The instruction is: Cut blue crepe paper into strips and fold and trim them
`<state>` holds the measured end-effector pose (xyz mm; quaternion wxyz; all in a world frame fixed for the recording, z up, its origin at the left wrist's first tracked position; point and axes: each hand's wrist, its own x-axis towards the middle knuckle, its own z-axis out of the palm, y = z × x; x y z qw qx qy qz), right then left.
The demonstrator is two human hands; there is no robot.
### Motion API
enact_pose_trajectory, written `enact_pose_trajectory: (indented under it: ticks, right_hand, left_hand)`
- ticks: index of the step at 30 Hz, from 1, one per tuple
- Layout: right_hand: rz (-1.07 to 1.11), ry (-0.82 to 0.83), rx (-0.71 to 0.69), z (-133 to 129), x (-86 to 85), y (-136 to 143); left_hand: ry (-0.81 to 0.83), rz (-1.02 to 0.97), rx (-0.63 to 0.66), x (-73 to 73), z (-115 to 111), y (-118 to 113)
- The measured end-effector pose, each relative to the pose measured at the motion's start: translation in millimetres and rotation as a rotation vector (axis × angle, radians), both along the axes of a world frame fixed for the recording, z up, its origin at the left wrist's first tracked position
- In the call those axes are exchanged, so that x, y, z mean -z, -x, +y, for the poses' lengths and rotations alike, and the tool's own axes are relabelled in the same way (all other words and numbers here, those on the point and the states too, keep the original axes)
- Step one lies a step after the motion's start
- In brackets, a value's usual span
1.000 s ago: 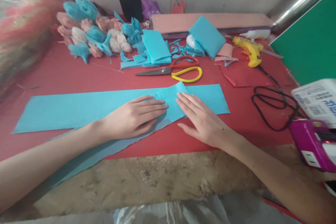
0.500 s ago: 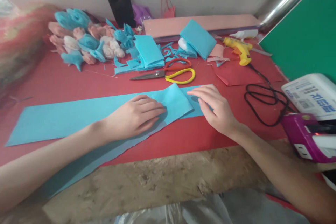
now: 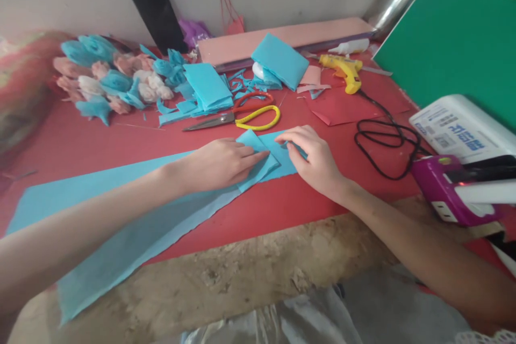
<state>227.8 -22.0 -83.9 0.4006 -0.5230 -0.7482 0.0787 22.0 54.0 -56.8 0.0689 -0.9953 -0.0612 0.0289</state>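
- Blue paper strip [image 3: 80, 188] runs along the counter [image 3: 258, 209], close to its front edge; one leg angles over that edge toward the left, probably swung there by a diagonal fold.
- Left hand [image 3: 221, 165] lies palm-down on the folded layers [image 3: 255, 141], fingers close together, index stretched across the top. Reads as a weight, so layers don't spring up.
- Right hand [image 3: 316, 158] sits over the strip's right end, fingers together and bent, thumb apart below. Can't tell if it touches paper; nothing seen pinched. Spot would suit steadying that end.
- Scissors [image 3: 228, 120] lie just beyond the strip, blades together, tips toward the counter's left edge. Looks parked off the fold, handles near the right hand.
- Glue gun [image 3: 342, 69] rests toward the back right corner, slack cord [image 3: 373, 102] trailing to the right edge. Likely sited for cord reach.
- Folded blue packets [image 3: 209, 86] and paper flowers [image 3: 116, 81] sit toward the back edge, presumably to leave the front for handling.
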Motion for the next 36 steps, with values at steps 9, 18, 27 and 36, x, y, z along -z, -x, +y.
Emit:
enact_pose_trajectory:
  ticks: [9,18,27,36]
  right_hand:
    - [0.007,0.019,0.012,-0.3,-0.1,1.5]
    - [0.005,0.025,0.018,0.8,2.0,1.2]
    - [-0.013,0.025,0.022,1.7,2.8,0.0]
    - [-0.112,0.064,0.031,1.4,4.9,-0.8]
  left_hand:
    - [0.007,0.086,0.018,-1.7,2.6,-4.3]
    - [-0.095,0.134,0.044,-5.1,-1.4,-6.6]
    - [-0.081,0.063,0.032,-4.5,-2.1,-3.2]
    - [0.048,-0.185,-0.242,6.1,-46.6,15.4]
